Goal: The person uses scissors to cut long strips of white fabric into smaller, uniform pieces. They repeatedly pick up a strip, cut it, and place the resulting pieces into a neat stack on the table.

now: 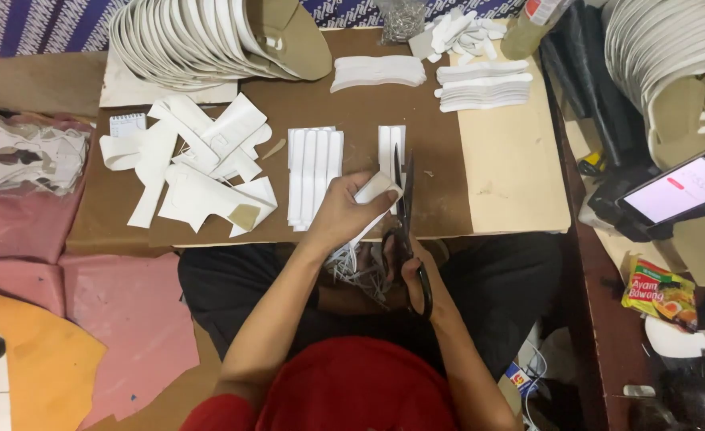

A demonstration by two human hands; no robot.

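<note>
A white strip (376,190), judged light and limp, is pinched in the closed left fingers (351,201), best held near the cut. Black scissors (406,231), beside them, are gripped by the right hand (404,267).

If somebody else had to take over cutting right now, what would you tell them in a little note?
Left hand: holds a white strip at the near edge of the brown board.
Right hand: in the handles of the black scissors, blades pointing away, beside the strip.
Done, by the look of it: a row of white strips laid flat on the board, stacks of shaped white pieces at the far edge, and thin white trimmings on the lap.
Left: probably the loose pile of larger white pieces on the left; the held strip looks only partly cut.
</note>
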